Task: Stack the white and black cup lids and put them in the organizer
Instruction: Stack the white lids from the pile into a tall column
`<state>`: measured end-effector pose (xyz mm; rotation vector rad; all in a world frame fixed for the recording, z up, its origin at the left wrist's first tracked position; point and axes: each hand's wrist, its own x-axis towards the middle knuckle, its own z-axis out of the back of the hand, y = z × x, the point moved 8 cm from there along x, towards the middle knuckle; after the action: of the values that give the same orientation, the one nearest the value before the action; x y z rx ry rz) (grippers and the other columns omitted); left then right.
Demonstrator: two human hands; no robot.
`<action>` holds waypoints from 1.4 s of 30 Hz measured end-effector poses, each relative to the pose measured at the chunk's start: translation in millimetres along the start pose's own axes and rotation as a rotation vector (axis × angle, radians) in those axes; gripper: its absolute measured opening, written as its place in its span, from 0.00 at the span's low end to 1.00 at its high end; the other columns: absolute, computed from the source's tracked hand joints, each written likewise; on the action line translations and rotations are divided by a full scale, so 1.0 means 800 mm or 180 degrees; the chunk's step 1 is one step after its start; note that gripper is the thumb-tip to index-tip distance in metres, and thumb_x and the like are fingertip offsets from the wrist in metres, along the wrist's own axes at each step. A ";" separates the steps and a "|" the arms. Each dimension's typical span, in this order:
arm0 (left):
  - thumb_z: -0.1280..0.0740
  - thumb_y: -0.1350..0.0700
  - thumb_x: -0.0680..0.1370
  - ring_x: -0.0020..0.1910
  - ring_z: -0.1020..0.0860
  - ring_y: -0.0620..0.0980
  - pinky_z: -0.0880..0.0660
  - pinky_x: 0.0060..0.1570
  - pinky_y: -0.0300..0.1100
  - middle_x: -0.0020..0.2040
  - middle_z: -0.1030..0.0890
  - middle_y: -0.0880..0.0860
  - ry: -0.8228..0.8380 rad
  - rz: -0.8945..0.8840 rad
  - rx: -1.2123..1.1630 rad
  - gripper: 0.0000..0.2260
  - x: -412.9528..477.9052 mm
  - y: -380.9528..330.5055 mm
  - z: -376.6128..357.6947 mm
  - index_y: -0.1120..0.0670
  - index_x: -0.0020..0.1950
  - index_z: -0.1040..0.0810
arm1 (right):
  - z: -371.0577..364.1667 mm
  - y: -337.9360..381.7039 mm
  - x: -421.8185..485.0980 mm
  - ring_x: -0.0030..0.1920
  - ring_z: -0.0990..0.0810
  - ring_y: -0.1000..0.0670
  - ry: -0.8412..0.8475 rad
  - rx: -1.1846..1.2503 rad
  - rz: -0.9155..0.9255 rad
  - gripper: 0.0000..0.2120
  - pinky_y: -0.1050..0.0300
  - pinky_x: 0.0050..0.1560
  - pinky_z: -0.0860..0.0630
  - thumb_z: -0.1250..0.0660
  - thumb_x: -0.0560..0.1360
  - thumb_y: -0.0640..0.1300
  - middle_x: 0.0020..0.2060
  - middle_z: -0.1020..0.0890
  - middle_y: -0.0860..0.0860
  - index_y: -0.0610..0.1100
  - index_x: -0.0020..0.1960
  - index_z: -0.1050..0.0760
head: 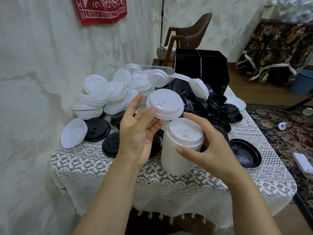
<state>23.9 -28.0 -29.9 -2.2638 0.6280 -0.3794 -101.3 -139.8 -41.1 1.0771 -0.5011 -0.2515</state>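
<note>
Cup lids: loose white lids (105,97) are heaped at the upper left of the bench (169,187), and black lids (208,106) are spread across the centre and right. The colours are largely kept apart, though a few strays are mixed in.
Single white lid: the single white lid (165,103) is held just above and to the left of the stack (179,155), tilted and top side up. It is judged to be lined up for nesting on top.
Left hand: the left hand (137,133) is raised palm-up, and the lid's rim is pinched between its thumb and fingertips. The underside is thus left free to drop over the lid below.
Right hand: the right hand (208,150) is wrapped round the upper part of the tall stack, thumb in front and fingers behind, so that the column is kept straight.
Stack: it is made of white lids only and is held upright at centre frame. Whether its base is rested on the lace cloth (118,163) cannot be told.
Organizer: the organizer (201,68) is set at the far edge of the bench, upper centre, well apart from both hands. Its divided compartments are turned toward the heap, and nothing can be made out inside them.
Clear tub: the clear tub (162,67), just left of the organizer, is partly hidden by white lids.
Step in hand: one more white lid is being added, and sorting is judged far from done.
Risk: a tilted lid may be seated crooked, and the column made to lean.
</note>
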 end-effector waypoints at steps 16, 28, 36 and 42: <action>0.38 0.64 0.72 0.32 0.18 0.49 0.23 0.30 0.35 0.38 0.17 0.58 0.1293 0.0273 0.0208 0.07 -0.028 -0.004 -0.049 0.60 0.41 0.20 | 0.004 0.062 0.008 0.76 0.39 0.54 -0.0630 0.0150 0.0878 0.46 0.45 0.74 0.36 0.26 0.68 0.55 0.75 0.36 0.53 0.46 0.78 0.44; 0.24 0.51 0.67 0.72 0.34 0.44 0.37 0.72 0.52 0.71 0.29 0.45 0.1884 -0.0156 0.2809 0.38 -0.012 0.013 -0.017 0.51 0.75 0.36 | 0.028 0.030 0.008 0.70 0.30 0.56 -0.0772 0.0199 0.0523 0.33 0.46 0.69 0.30 0.28 0.65 0.57 0.68 0.29 0.57 0.61 0.67 0.35; 0.23 0.54 0.70 0.66 0.26 0.45 0.29 0.66 0.53 0.64 0.22 0.45 0.1894 0.0312 0.2850 0.32 -0.016 0.040 -0.014 0.46 0.71 0.31 | 0.010 0.017 0.010 0.68 0.31 0.61 -0.0222 0.0123 0.0327 0.30 0.53 0.69 0.30 0.29 0.64 0.56 0.65 0.30 0.64 0.61 0.65 0.30; 0.20 0.43 0.62 0.68 0.28 0.44 0.31 0.68 0.52 0.68 0.25 0.44 0.1732 0.0339 0.2883 0.43 -0.011 0.042 -0.005 0.46 0.72 0.35 | 0.006 0.009 0.008 0.68 0.31 0.61 -0.0047 0.0078 0.0240 0.29 0.60 0.66 0.31 0.31 0.64 0.58 0.64 0.29 0.64 0.60 0.65 0.29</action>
<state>3.8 -46.0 -52.2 -1.2516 0.6568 -1.0095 -98.4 -142.5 -31.0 1.0786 -0.5580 -0.1874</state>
